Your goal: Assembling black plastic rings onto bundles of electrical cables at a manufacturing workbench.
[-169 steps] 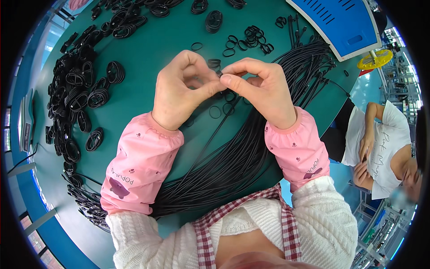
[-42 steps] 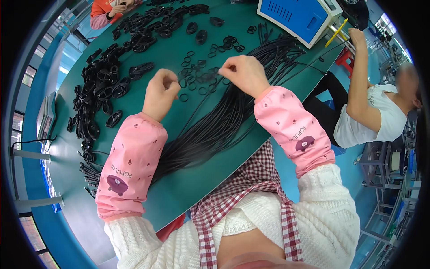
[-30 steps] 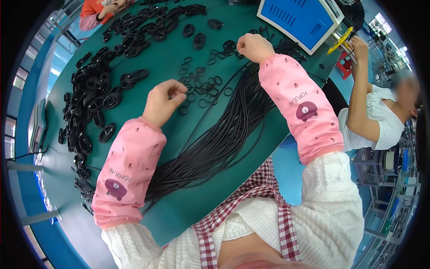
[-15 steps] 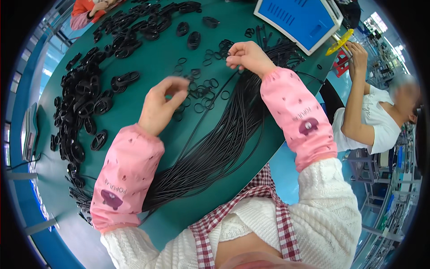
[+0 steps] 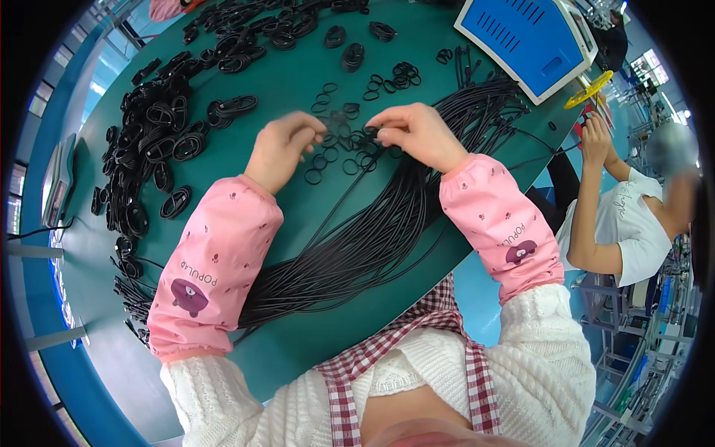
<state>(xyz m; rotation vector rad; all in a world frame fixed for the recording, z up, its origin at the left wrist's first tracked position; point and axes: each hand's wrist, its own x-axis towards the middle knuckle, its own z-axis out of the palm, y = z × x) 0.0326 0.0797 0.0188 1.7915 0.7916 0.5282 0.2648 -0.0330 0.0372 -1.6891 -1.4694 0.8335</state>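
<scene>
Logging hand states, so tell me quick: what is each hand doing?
Left hand: fingers curled, apparently pinching a thin black cord.
Right hand: closed, pinching a small black ring.

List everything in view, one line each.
table: one, green, under everything
cords: a bundle of many, black, mid-table, running toward the person
small rings: many, black, loose by both hands
coiled loops: many, black, heaped left and along the far edge
box: one, blue, far right corner
co-worker: one, white shirt, right of the table
sleeve covers: two, pink, on the forearms
left hand: at the rings
right hand: fingers pinching a cord
</scene>
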